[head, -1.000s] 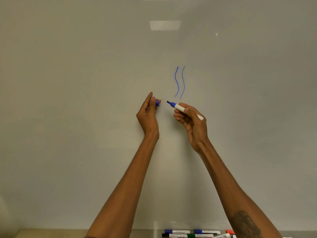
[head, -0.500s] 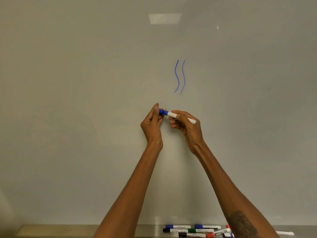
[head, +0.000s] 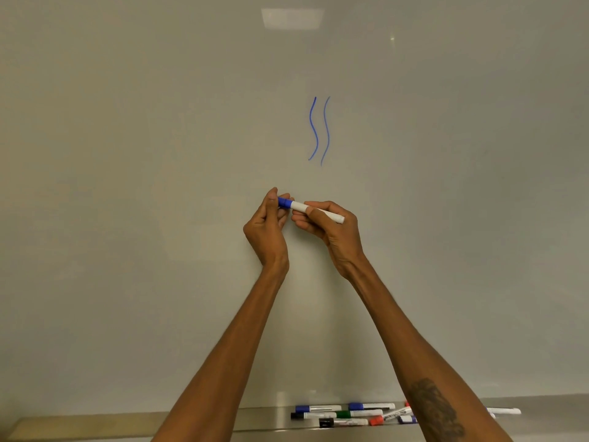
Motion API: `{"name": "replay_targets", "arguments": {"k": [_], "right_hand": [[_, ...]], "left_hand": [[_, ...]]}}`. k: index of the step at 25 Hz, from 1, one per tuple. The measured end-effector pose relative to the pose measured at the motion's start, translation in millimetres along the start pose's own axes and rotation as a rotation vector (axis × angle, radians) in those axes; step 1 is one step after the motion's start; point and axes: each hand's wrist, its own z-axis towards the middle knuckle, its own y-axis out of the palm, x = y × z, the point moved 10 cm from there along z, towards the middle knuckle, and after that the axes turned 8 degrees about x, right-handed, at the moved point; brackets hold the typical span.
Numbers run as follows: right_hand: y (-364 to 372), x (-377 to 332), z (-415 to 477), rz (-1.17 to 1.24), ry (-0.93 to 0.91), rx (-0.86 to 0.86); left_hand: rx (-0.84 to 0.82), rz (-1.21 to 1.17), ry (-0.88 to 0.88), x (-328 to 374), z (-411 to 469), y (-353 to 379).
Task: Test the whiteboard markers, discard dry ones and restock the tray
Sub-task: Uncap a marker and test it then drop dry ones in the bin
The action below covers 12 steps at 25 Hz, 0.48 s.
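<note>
A blue whiteboard marker (head: 310, 210) with a white barrel is held level in front of the whiteboard (head: 159, 186). My right hand (head: 331, 231) grips its barrel. My left hand (head: 267, 228) pinches the blue cap (head: 284, 202), which sits on the marker's left end. Two wavy blue lines (head: 318, 130) stand on the board just above my hands.
A metal tray (head: 127, 424) runs along the board's bottom edge. On it lie several markers (head: 344, 414) with blue, black, green and red caps, partly hidden by my right forearm. One white marker (head: 505, 410) lies further right.
The marker was uncapped with the cap apart in my left hand; the two hands came together and dropped lower, and the cap is now on the tip.
</note>
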Motion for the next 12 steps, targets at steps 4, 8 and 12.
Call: {"name": "replay_targets", "arguments": {"k": [4,8,12], "right_hand": [[3.1,-1.9,0.8,-0.024,0.019,-0.037],[6.8,5.5,-4.1,0.071,0.039,-0.018],[11.1,13.8,-6.9,0.094,0.067,-0.025]], "left_hand": [[0.020,-0.011,0.004,-1.8,-0.5,-3.1],[0.018,-0.014,0.027,4.2,-3.2,-2.5],[0.004,0.033,0.052,3.6,-1.9,-11.8]]}}
